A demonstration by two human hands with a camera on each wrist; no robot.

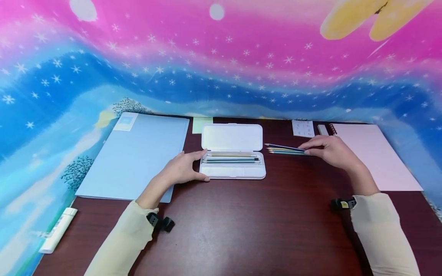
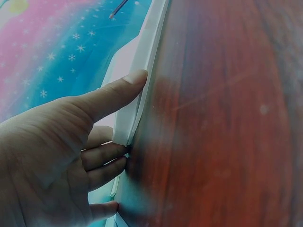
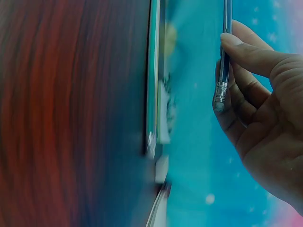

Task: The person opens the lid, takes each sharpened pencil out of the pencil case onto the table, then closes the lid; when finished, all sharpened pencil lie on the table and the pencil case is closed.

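Observation:
A white pencil case (image 1: 233, 172) lies with its lid (image 1: 232, 137) raised at the back, several pencils (image 1: 231, 161) lying inside. My left hand (image 1: 181, 167) holds the case by its left end, thumb at the front edge and fingers round the far side. In the left wrist view the thumb presses on the case's side wall (image 2: 137, 101). To the right of the case, my right hand (image 1: 333, 151) pinches a dark pencil (image 3: 226, 61) near its eraser end, between thumb and fingers. Under it, other pencils (image 1: 284, 152) lie on the table, points to the left.
A blue folder (image 1: 134, 165) lies at the left, a pink spiral notebook (image 1: 376, 161) at the right. Along the back are green sticky notes (image 1: 198, 128), a small printed paper (image 1: 303, 128) and an eraser (image 1: 322, 130). A white stick-shaped object (image 1: 58, 230) sits at the left edge.

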